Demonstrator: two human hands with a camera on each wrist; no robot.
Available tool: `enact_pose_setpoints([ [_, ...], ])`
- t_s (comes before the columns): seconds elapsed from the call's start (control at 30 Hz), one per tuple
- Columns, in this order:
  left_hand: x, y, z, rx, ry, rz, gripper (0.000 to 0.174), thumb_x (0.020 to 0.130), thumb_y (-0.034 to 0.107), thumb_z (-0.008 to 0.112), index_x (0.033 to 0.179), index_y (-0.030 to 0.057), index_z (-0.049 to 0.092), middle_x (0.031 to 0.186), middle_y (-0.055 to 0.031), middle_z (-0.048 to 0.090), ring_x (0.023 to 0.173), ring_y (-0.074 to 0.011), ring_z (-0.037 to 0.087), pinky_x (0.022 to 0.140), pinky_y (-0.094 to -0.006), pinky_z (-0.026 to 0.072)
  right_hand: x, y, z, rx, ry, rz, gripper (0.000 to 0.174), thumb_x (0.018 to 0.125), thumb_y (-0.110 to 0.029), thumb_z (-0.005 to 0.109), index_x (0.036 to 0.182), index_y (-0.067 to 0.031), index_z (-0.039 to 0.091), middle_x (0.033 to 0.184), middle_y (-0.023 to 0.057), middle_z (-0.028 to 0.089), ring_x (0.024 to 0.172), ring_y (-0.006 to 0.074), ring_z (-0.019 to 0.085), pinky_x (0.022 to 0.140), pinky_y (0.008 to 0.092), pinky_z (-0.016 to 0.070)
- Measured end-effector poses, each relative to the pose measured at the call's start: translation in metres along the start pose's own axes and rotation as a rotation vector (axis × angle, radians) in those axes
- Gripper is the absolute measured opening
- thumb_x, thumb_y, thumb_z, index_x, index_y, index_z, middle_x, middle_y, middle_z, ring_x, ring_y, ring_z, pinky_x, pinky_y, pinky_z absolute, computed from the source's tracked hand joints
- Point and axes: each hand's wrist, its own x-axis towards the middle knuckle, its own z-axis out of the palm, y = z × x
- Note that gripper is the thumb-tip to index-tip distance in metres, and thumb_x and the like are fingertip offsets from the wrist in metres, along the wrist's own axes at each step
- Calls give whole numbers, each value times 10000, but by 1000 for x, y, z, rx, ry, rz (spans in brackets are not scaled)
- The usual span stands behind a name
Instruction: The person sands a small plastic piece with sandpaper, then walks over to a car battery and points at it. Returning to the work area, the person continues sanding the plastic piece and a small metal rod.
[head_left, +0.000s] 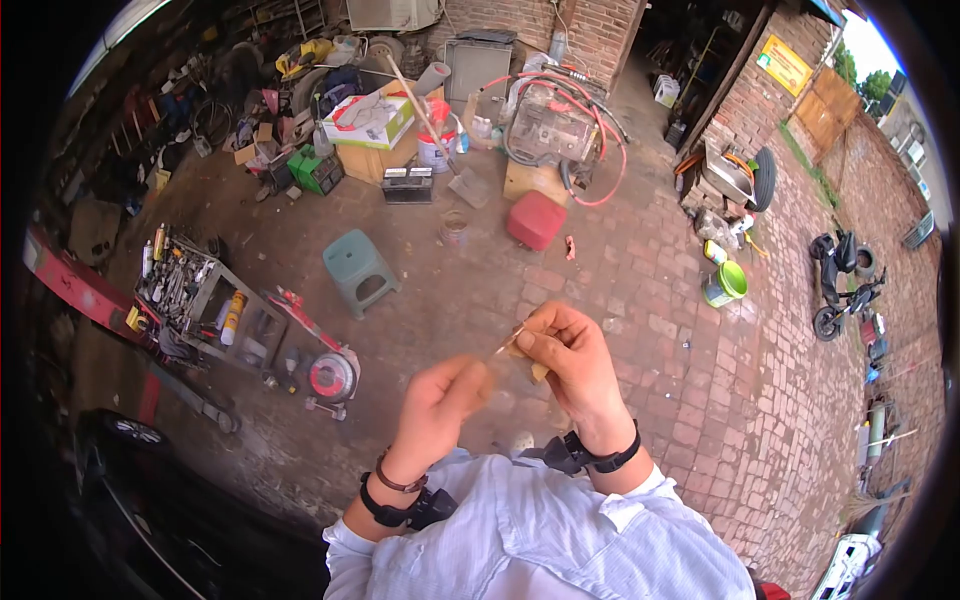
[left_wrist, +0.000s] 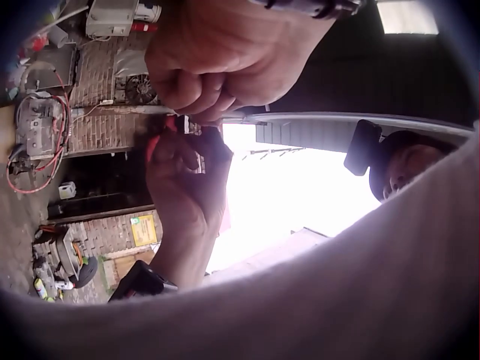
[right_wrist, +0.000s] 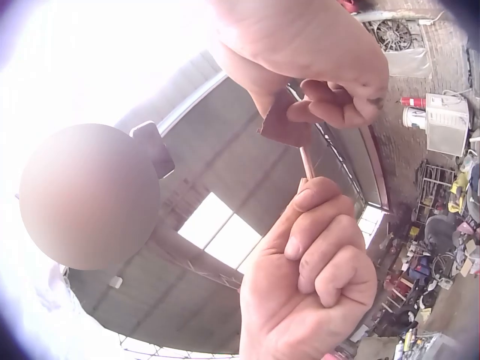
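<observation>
In front of the chest, my right hand (head_left: 580, 370) grips a small folded brown sheet (head_left: 540, 371) that looks like sandpaper. A thin copper-coloured rod (head_left: 508, 341) runs from this hand toward my left hand (head_left: 445, 395), which is blurred in the head view. In the right wrist view the left hand's curled fingers (right_wrist: 319, 225) pinch the lower end of the rod (right_wrist: 306, 162). Its upper end goes behind the brown sheet (right_wrist: 285, 126), where the right hand partly hides it. The left wrist view has both hands close together, the left one above.
Below on the brick floor stand a teal stool (head_left: 358, 270), a red stool (head_left: 536, 220) and a green bucket (head_left: 726, 284). To the left are a tool cart (head_left: 200, 290) and a black car (head_left: 150, 500). An engine (head_left: 553, 120) with red hoses stands ahead.
</observation>
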Motion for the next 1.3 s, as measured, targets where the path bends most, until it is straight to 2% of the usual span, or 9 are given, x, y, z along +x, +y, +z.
enact_pose_setpoints([
  [0.17,1,-1,-1,4,-31,4,271,985,186,495,754,50,537,631,73,429,542,-6,322,472,-198,238,7,16,-13,115,-94,-19,51,844,-20,622,875,-40,587,849,43,658,704,71,580,545,191,435],
  [0.23,1,-2,-1,-33,-44,-29,335,1001,257,482,751,34,508,573,57,355,480,-30,281,443,-210,220,8,19,-14,165,-122,-20,49,846,-21,620,882,-37,589,853,42,656,703,74,581,545,194,436],
  [0.57,2,-6,-3,-142,-34,-93,279,988,212,494,765,49,539,581,80,352,489,-13,275,443,-214,194,7,16,-12,77,-64,-2,33,855,-37,613,882,-26,597,838,36,652,699,68,577,550,194,434],
  [0.77,4,-5,-2,-193,-26,-126,333,1000,268,485,740,60,493,581,53,366,481,-38,293,440,-215,236,5,10,-7,115,-75,12,37,865,-51,615,883,-20,604,831,36,651,722,69,587,564,198,440],
  [0.87,7,-9,-2,-116,1,-88,337,1000,255,486,729,56,487,581,57,360,483,-38,290,444,-222,236,3,1,-2,32,-5,33,34,856,-40,614,879,-17,605,826,37,650,723,72,587,574,205,449],
  [0.93,8,-14,0,144,44,136,324,997,234,498,742,34,503,591,56,378,506,-33,304,458,-217,240,6,4,-6,-25,-16,13,23,849,-32,608,863,-16,600,823,37,650,717,74,584,585,211,457],
  [0.97,8,-15,0,147,42,133,324,997,234,498,742,34,503,591,56,378,506,-33,304,458,-217,240,7,5,-7,-21,-13,12,23,849,-32,608,863,-16,600,823,37,650,717,74,584,585,211,457],
  [1.03,9,-17,0,409,117,199,250,971,156,502,775,6,543,629,21,470,580,-67,392,515,-247,333,11,9,-9,0,-3,3,21,843,-29,598,833,-18,584,813,40,649,703,76,581,585,216,460],
  [1.3,15,-28,7,326,292,277,184,956,109,508,827,-8,566,635,-11,473,590,-76,419,525,-254,364,18,23,-11,14,-30,-37,63,828,-6,579,780,-25,542,765,39,624,661,75,559,569,223,450],
])
